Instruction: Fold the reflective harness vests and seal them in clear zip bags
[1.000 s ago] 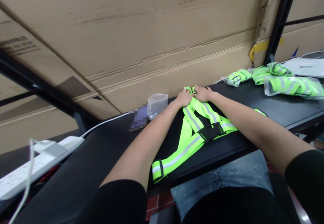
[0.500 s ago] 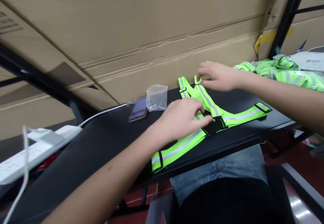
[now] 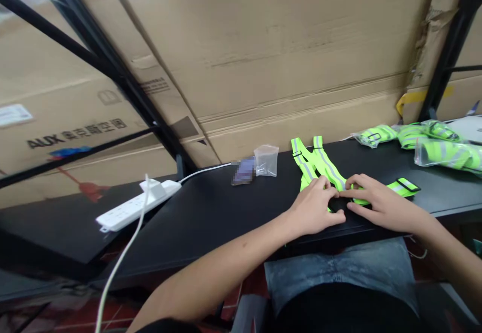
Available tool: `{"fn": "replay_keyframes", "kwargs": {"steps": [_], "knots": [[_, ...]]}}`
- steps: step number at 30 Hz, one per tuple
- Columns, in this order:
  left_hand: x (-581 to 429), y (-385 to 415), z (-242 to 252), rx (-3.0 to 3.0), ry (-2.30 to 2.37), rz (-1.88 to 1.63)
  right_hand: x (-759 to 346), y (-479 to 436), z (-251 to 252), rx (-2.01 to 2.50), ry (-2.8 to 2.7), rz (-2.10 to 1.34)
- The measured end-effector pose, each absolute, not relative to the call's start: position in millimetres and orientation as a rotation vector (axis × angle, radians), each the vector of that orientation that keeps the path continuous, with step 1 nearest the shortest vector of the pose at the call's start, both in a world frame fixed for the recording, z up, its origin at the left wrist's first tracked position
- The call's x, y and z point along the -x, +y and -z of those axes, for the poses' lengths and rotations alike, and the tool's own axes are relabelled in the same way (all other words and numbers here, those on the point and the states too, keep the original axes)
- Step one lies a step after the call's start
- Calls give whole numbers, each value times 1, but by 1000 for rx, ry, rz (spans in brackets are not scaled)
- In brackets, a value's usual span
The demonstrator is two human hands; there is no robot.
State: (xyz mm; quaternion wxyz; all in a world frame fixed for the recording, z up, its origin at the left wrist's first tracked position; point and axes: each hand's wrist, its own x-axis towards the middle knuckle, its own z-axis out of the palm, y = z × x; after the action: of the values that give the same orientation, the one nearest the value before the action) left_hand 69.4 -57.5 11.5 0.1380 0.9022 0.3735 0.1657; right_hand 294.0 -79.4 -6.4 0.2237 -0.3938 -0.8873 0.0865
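Lime-green harness (image 3: 324,164), grey lengthwise stripes (image 3: 328,163), black slider buckles (image 3: 297,154), far straps (image 3: 295,145) splayed

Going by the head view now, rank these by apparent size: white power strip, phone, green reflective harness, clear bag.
1. Green reflective harness, though partly covered
2. White power strip
Unranked: clear bag and pixelated phone look about alike, both smaller.

Looking like a storeroom workshop: showing AUX-printed cardboard (image 3: 68,114), black metal framing (image 3: 116,74), 1 white power strip (image 3: 126,212), bagged reflective harnesses (image 3: 450,154).
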Motion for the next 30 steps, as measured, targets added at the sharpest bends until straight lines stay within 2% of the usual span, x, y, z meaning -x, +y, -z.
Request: {"fn": "replay_keyframes", "kwargs": {"steps": [9,30], "knots": [[-72,-52,-7,-2478,834,-530,-292,-87,0,1059,-2435,-276],[-55,-62,-26,-2638,906,-337,-284,-88,-5,1023,-2493,-357]]}}
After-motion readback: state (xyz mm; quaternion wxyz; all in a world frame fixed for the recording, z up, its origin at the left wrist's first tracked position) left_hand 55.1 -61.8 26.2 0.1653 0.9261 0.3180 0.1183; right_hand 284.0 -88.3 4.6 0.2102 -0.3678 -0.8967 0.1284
